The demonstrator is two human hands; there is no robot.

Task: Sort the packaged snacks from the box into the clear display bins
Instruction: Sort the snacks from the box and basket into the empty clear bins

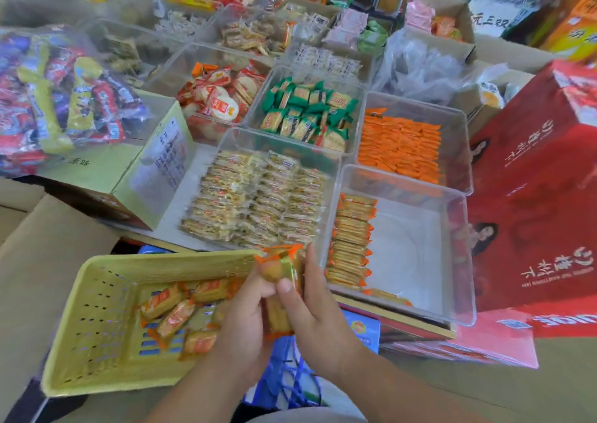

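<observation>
Both hands hold a stack of orange-wrapped cracker packets (281, 280) between them, above the right rim of a yellow perforated basket (97, 319). My left hand (245, 319) grips the stack from the left, and my right hand (319, 306) grips it from the right with the thumb on top. Several more orange packets (176, 316) lie loose in the basket. Just right of the hands stands a clear bin (452, 261) with one row of the same packets (350, 241) along its left wall.
Other clear bins hold yellow cracker packs (258, 199), orange packs (400, 148), green-wrapped biscuits (307, 112) and red-white rice crackers (219, 99). A red carton (536, 196) stands at the right. A yellow-green box (151, 170) with a bag of mixed snacks (55, 99) sits left.
</observation>
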